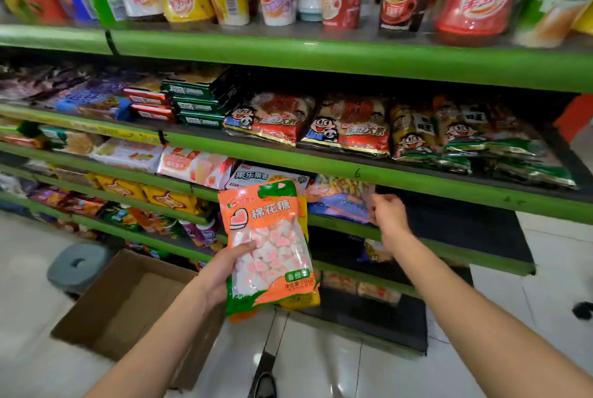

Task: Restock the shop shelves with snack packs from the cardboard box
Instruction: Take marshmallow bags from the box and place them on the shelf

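— Two hands are busy, yes? What does each one do?

— My left hand grips the marshmallow pack from its left edge, thumb on the front, and holds it upright. At least one more pack is behind it; I cannot count them exactly. My right hand, at about two o'clock from the pack, has its fingers curled against a blue snack bag on the shelf. Whether it pinches the bag or only pushes it, I cannot tell.

— How to do this step well?

— I think the right hand should move the blue bag aside, so the dark free place at three o'clock of it can take the pack flat, label to the front.

— And the box?

— One cardboard box stands open on the floor at eight o'clock. I see no packs inside from here.
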Tool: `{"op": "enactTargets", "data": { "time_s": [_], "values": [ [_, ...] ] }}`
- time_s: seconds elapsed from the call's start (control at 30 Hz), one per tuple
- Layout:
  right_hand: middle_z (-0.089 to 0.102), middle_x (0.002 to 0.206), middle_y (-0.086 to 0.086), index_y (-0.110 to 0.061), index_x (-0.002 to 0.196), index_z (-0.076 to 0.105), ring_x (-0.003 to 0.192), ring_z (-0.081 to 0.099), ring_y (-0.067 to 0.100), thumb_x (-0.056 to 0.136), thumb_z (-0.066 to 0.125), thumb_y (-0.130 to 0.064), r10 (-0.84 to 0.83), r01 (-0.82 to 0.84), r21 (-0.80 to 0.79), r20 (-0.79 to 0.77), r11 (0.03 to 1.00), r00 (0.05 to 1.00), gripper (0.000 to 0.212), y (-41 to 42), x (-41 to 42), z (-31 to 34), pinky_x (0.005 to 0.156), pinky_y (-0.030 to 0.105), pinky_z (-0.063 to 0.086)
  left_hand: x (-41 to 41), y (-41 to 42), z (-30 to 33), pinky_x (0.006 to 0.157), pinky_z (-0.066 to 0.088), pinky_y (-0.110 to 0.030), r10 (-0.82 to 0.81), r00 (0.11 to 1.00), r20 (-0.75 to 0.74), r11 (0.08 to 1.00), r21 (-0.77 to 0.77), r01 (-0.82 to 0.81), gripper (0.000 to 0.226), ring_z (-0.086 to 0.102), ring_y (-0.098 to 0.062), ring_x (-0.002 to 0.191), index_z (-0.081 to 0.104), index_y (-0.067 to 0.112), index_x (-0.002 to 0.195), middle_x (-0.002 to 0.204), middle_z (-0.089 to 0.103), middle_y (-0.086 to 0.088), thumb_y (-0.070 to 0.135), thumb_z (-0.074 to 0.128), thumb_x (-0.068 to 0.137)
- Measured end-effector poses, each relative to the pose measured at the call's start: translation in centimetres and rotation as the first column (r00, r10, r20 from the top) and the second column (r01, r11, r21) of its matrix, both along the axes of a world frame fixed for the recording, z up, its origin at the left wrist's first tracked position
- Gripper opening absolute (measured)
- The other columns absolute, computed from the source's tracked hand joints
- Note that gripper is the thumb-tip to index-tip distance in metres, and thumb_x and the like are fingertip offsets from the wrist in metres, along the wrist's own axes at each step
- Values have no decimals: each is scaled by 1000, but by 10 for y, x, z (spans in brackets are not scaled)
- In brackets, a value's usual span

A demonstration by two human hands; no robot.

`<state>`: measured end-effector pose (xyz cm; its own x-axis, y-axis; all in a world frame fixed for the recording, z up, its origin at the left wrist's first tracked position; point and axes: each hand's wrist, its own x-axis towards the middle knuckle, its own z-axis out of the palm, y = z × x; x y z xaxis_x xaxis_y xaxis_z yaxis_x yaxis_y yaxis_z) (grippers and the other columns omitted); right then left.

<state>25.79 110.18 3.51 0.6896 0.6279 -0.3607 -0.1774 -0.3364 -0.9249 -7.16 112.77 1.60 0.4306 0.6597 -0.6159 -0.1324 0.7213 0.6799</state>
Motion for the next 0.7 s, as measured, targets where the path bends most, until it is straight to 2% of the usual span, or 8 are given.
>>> {"op": "enactTargets", "data": {
  "time_s": [0.1,0.17,0.23,0.27,0.37,0.43,0.53,0.7],
  "values": [
    [69,121,20,-2,112,71,105,65,33,94,66,-30,57,-40,-135,125,990,990,34,25,18,-2,80,35,45,-15,12,-1,104,49,-55,12,1000,-11,1000,13,-12,60,66,-41,118,61,7,134,129,67,-22,23,80,79],
    [66,130,17,-2,129,64,119,63,32,100,59,-31,143,-140,-158,5,977,990,41,43,23,-5,86,31,48,-22,19,-1,101,51,-55,22,1000,3,1000,14,-22,66,65,-41,120,60,8,135,131,66,-22,26,83,75],
    [73,113,17,-3,140,53,105,72,22,105,49,-19,140,-159,-96,-185,983,973,38,62,24,-10,84,27,56,-28,24,2,93,57,-53,25,1000,13,1000,11,-26,67,65,-41,119,61,8,134,131,66,-21,26,84,74],
    [77,98,14,-5,140,51,89,75,14,106,47,-11,129,-153,-76,-255,985,958,35,69,23,-13,73,21,58,-30,26,3,90,58,-52,25,999,21,1000,6,-25,67,66,-41,119,62,8,133,131,66,-21,26,85,73],
    [71,106,18,-3,129,54,61,70,0,103,48,1,195,-226,-69,-306,972,932,28,74,16,-21,51,11,48,-37,30,8,86,60,-51,31,999,26,1000,7,-31,70,67,-40,117,61,10,132,130,67,-21,26,87,70],
    [74,86,21,1,121,58,42,62,0,102,46,5,207,-230,-47,-293,972,933,23,70,20,-26,51,13,49,-42,33,9,84,60,-50,49,999,20,999,16,-49,67,68,-40,115,61,10,132,129,68,-21,26,85,72],
    [68,51,2,-4,105,58,42,65,5,103,42,7,212,-207,56,-386,977,898,19,57,23,-23,46,17,52,-49,37,6,81,61,-50,88,995,43,996,-5,-88,52,69,-40,113,63,9,131,128,68,-21,23,77,83],
    [79,86,-2,-21,113,61,74,76,15,92,54,13,271,-198,212,-409,957,871,40,5,20,-25,56,27,59,-51,38,5,78,61,-52,142,986,90,989,-39,-139,42,70,-40,110,69,10,124,126,70,-20,24,72,85]
  ]
}}
